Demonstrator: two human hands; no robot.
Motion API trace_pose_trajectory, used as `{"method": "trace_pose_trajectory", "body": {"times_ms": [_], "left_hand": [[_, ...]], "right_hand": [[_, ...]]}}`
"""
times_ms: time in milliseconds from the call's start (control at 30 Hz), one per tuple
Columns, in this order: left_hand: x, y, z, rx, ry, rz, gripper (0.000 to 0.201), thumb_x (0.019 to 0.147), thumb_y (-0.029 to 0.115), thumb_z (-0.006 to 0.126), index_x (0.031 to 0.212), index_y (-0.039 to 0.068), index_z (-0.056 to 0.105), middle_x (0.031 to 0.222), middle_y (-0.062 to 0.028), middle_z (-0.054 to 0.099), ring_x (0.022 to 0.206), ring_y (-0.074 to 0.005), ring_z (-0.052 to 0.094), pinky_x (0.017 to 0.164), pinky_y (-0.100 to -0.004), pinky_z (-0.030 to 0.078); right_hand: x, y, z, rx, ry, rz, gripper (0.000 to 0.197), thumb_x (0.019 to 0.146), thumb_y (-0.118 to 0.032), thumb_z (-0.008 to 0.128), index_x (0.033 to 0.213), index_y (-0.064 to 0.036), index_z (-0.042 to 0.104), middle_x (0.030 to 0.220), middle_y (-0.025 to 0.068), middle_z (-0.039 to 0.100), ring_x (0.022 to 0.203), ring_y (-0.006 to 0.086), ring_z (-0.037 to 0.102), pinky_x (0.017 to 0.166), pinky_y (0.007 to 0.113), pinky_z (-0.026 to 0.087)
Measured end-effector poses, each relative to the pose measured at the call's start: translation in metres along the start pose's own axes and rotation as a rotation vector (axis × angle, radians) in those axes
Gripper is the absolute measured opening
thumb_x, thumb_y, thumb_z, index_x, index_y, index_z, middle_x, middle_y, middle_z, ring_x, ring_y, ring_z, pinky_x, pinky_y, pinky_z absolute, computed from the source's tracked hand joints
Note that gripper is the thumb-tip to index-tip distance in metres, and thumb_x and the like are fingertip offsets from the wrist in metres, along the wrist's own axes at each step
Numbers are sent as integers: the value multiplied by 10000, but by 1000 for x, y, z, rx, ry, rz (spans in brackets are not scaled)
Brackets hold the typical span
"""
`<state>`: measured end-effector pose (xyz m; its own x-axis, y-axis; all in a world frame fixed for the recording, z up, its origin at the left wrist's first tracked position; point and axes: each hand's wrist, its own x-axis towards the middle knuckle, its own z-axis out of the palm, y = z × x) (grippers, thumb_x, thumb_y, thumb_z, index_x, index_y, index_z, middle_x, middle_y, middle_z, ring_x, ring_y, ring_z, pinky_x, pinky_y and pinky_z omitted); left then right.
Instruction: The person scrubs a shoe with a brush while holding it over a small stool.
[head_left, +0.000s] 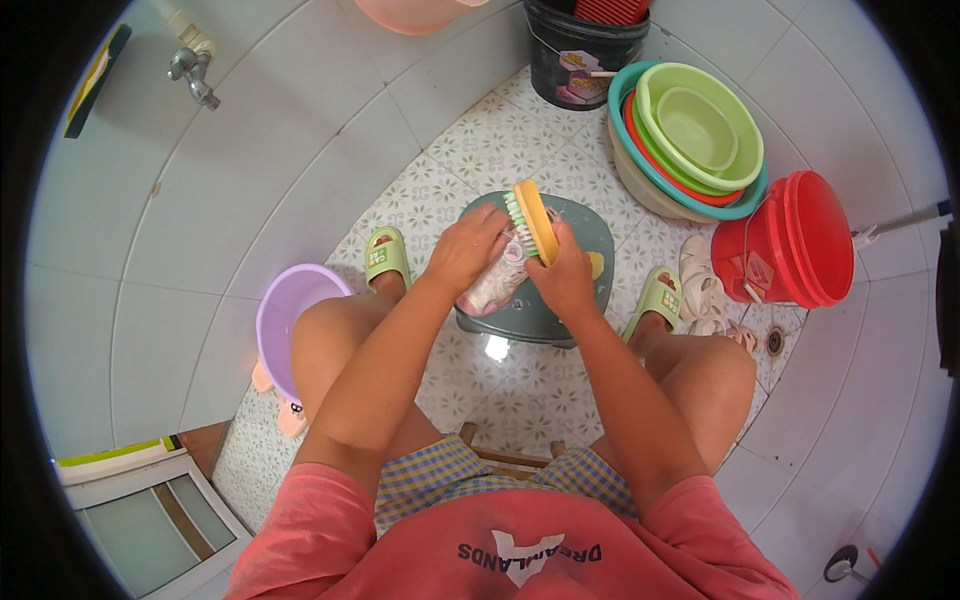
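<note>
Shoe, small, white and pink, gripped in left hand, fingers wrapped over its upper, held just above grey-green basin on patterned tile floor. Scrub brush, yellow back, green bristles, clamped in right hand, fingers curled tight round it, bristles pressed against shoe. Green slippers either side of basin. Lilac basin off to the left, stacked green bowls and red bucket to the right, more white shoes beside bucket.
</note>
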<state>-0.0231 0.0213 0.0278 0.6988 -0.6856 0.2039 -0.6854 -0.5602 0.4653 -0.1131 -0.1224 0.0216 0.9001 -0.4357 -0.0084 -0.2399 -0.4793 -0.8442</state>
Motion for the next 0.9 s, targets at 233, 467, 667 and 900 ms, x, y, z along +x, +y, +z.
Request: {"method": "trace_pose_trajectory", "body": {"times_ms": [233, 467, 667, 900], "left_hand": [[-11, -11, 10, -384, 118, -410, 147, 803, 140, 538, 883, 24, 497, 790, -166, 579, 732, -339, 576, 660, -394, 457], [-6, 5, -9, -203, 65, 51, 320, 703, 88, 602, 1001, 47, 493, 1117, -173, 520, 1025, -329, 511, 859, -376, 428], [-10, 0, -1, -160, -82, -52, 423, 648, 62, 628, 1054, 75, 511, 1164, -135, 501, 1014, -327, 516, 857, -365, 448], [-11, 6, 10, -75, -10, -344, 352, 608, 79, 669, 936, 67, 542, 967, -107, 582, 803, -301, 597, 694, -355, 491]], "right_hand": [[7, 13, 5, 45, 140, 59, 351, 667, -80, 665, 972, -53, 495, 788, 168, 620, 709, 323, 629, 658, 390, 484], [5, 18, -2, 183, -6, 36, 351, 680, -100, 660, 984, -40, 493, 851, 199, 607, 831, 375, 596, 702, 419, 463], [-5, 18, 6, 25, -28, -17, 365, 672, -95, 645, 975, -35, 451, 960, 212, 551, 930, 393, 532, 758, 451, 425], [-2, 33, 8, -105, 62, -34, 327, 681, -88, 635, 954, -48, 458, 825, 210, 584, 826, 421, 555, 696, 483, 436]]}}
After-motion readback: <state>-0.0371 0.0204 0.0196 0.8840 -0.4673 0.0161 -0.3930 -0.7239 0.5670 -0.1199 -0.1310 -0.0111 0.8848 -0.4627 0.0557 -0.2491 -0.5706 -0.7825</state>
